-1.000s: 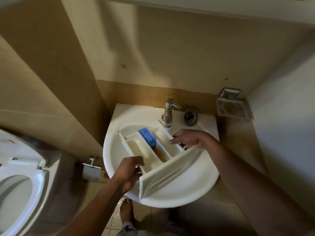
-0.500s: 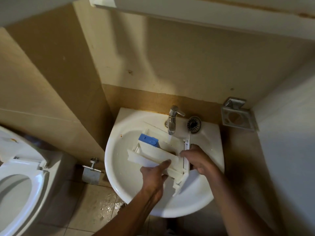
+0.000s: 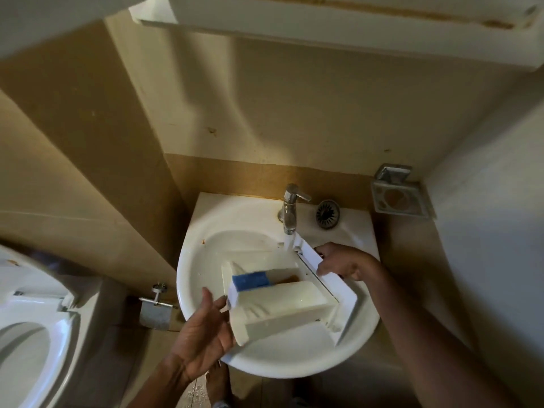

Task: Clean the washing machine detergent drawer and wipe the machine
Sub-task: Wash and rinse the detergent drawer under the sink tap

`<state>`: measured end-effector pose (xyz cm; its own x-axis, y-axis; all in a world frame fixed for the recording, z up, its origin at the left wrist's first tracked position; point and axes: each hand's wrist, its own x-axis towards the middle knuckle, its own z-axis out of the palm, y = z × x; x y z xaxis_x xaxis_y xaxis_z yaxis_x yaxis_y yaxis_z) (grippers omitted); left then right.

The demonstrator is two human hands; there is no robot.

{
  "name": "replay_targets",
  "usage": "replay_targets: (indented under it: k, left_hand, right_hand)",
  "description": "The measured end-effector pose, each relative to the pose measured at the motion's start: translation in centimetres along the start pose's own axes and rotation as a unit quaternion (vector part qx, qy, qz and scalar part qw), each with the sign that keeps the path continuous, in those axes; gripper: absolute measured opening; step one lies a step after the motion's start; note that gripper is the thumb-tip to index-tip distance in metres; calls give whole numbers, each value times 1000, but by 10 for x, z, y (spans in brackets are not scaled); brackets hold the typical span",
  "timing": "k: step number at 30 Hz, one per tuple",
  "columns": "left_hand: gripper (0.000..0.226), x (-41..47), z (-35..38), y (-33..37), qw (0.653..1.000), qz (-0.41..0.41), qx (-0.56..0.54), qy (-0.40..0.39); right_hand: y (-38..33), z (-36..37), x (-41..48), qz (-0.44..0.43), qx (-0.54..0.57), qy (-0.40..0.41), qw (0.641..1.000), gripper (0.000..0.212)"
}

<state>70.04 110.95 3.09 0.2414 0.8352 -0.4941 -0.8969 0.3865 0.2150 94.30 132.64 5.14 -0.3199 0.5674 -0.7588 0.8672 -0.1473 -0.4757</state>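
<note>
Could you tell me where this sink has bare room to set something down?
Free: the ledge of the white ceramic sink, left of the chrome tap. Crowded: white plastic detergent drawer fills the basin; round metal strainer right of the tap.

The drawer [image 3: 282,301] has swung round, its front panel [image 3: 341,290] now up by the tap [image 3: 290,207].

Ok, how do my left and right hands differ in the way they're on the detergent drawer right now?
The left hand lies open, palm showing, straight fingers against the detergent drawer at the end with the blue insert; the right hand curls round the drawer's front panel. The left hand is at the sink's near rim, the right hand further back beside the running tap. Both touch the drawer over the sink.
</note>
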Motion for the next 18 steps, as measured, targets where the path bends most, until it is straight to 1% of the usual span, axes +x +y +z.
replay_targets:
  k: [1,3,4,6,8,10,11,15,17,18]
  left_hand:
    - [87,-1,8,0,999,-9,20,48]
    - [63,2,23,-3,990,-11,77,117]
    - [51,4,26,-6,983,0,118,142]
    - [37,10,30,-17,960,28,202,192]
    - [31,13,36,-25,939,56,255,224]
    - [25,17,45,-29,928,85,273,238]
    - [22,20,49,-30,925,100,277,242]
    - [16,31,58,-33,918,147,276,244]
    - [18,35,60,-34,915,162,274,247]
    - [19,36,61,-35,915,165,270,249]
  right_hand:
    - [-2,-2,3,-18,-27,-14,999,37]
    - [-10,-5,7,-55,-75,-30,995,33]
    - [-15,-6,9,-63,-89,-29,994,31]
    - [-23,-8,16,-78,-98,-17,992,27]
    - [-28,-10,24,-95,-74,4,993,25]
    - [-32,-11,32,-104,-36,41,993,28]
    - [-34,-12,36,-111,-36,67,991,26]
    - [-36,-13,48,-139,-84,203,966,13]
    - [-32,-12,49,-134,-103,262,950,12]
    - [-29,-12,49,-130,-112,276,946,12]
